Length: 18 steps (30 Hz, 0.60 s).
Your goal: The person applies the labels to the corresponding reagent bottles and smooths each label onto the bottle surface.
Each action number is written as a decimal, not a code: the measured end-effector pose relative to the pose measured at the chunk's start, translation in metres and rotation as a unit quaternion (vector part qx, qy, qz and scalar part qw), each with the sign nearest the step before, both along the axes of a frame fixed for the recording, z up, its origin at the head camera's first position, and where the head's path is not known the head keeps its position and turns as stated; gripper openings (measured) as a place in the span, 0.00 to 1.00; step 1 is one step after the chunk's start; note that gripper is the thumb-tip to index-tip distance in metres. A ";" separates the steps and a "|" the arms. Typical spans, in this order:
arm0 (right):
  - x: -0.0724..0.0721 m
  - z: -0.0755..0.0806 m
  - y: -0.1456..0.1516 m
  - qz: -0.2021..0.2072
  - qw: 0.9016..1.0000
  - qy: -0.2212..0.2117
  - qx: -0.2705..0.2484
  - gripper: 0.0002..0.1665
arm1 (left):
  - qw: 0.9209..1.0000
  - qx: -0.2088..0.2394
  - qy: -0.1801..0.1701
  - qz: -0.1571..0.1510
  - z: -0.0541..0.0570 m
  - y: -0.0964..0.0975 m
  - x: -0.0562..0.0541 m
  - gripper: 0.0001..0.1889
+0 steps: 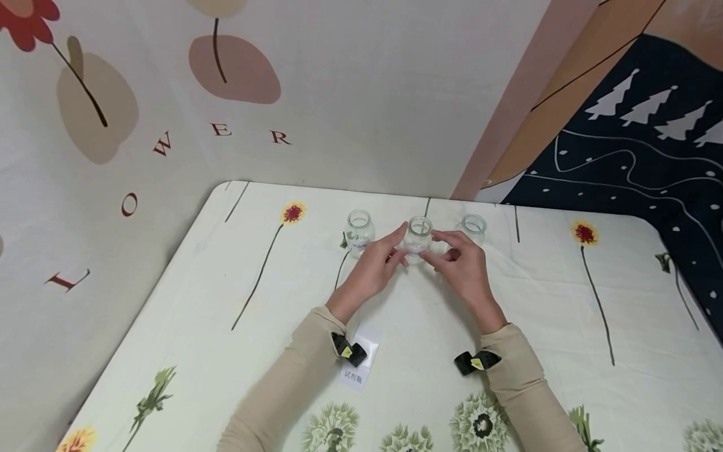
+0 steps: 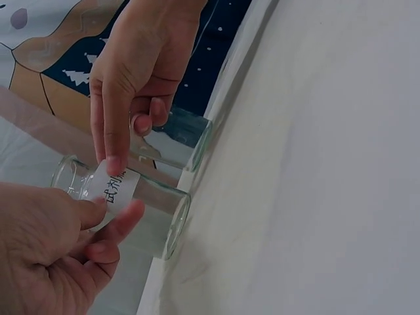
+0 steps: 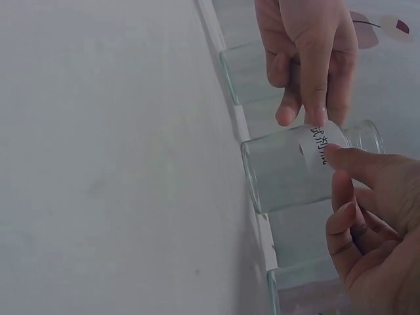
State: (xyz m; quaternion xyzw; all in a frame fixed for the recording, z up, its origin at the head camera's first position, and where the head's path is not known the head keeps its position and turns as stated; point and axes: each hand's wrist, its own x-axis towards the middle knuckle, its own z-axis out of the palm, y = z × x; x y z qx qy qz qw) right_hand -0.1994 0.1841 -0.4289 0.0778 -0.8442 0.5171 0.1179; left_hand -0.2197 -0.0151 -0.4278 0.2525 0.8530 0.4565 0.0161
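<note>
Three small clear glass reagent bottles stand in a row near the table's far edge. Both hands are at the middle bottle [image 1: 420, 227], which is upright. My left hand [image 1: 371, 267] holds it from the left, index finger by the neck and thumb at the front. From the right, my right hand [image 1: 467, 269] holds it the same way. A white label [image 2: 123, 189] with handwritten characters lies across the bottle's front, and both thumbs press on its ends. The label [image 3: 317, 142] is partly covered by the thumbs in the right wrist view.
Close by the left hand stands the left bottle [image 1: 359, 227], which bears a label. The right bottle [image 1: 473, 225] is partly behind the right hand. A white label sheet [image 1: 360, 367] lies under the left wrist on the flowered tablecloth [image 1: 565, 301]. Patterned cloth hangs behind the table.
</note>
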 end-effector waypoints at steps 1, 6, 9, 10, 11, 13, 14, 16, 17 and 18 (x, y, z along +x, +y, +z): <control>0.000 0.000 0.000 0.001 1.000 0.000 -0.002 0.25 | 1.000 -0.001 0.002 -0.002 0.000 0.000 0.000 0.30; 0.000 0.001 0.002 0.007 1.000 -0.001 -0.010 0.24 | 1.000 -0.011 0.006 -0.002 0.001 -0.001 -0.001 0.28; 0.000 0.001 0.003 0.007 1.000 -0.003 -0.014 0.23 | 1.000 -0.015 0.002 0.001 0.001 0.000 -0.001 0.28; 0.000 0.001 0.003 0.007 1.000 -0.003 -0.013 0.23 | 1.000 -0.015 0.002 0.002 0.001 0.000 -0.001 0.28; -0.001 0.001 0.003 0.007 1.000 -0.004 -0.014 0.23 | 1.000 -0.016 0.002 0.003 0.001 0.000 -0.001 0.28; -0.001 0.001 0.004 0.005 1.000 -0.005 -0.016 0.22 | 1.000 -0.016 0.004 0.005 0.001 0.001 -0.001 0.28; -0.001 0.000 0.004 0.004 1.000 -0.006 -0.015 0.22 | 1.000 -0.016 0.005 0.005 0.001 0.001 0.000 0.28; -0.001 0.000 0.004 0.002 1.000 -0.007 -0.014 0.22 | 1.000 -0.016 0.006 0.006 0.000 0.001 0.000 0.28; -0.001 0.000 0.004 0.002 1.000 -0.007 -0.014 0.22 | 1.000 -0.015 0.006 0.007 0.000 0.001 0.000 0.28; -0.001 0.000 0.004 0.002 1.000 -0.007 -0.014 0.22 | 1.000 -0.015 0.006 0.008 -0.001 0.001 0.000 0.28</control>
